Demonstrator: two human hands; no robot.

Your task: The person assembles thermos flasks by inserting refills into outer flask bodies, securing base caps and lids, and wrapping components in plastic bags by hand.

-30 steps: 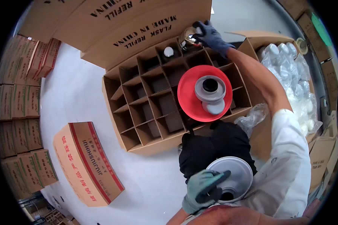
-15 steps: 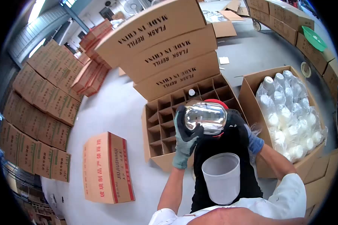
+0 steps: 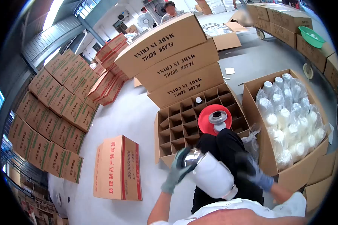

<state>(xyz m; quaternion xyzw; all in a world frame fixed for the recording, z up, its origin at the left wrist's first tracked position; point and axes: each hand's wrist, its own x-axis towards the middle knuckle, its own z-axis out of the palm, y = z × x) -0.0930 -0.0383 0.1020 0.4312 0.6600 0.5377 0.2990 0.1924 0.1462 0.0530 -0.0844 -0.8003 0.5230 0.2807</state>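
A silver glass flask refill point(image 3: 192, 159) sits partly inside a white plastic casing point(image 3: 214, 176), its rounded end sticking out at the upper left. The casing lies tilted across my lap, with a narrower translucent end at the lower right. My left hand point(image 3: 179, 169), in a grey-green glove with dark fingers, is closed around the silver end. Beside the casing, over my thigh, my gloved right hand point(image 3: 253, 170) is apart from it; motion smears its fingers. Beyond my knees a red dish point(image 3: 203, 120) holds grey and white round parts point(image 3: 218, 117).
A divided carton point(image 3: 172, 137) stands in front, with one white-topped item point(image 3: 198, 100) in a cell. To the right, a carton point(image 3: 272, 144) holds bagged white pieces point(image 3: 289, 123). A closed carton point(image 3: 116, 168) sits left; stacked cartons point(image 3: 64, 108) stand behind it. A person point(image 3: 170, 11) is at the back.
The flask refill has come down from above the red dish into the white casing. The casing has tipped from upright to slanted. My right hand has left the flask and moved down.
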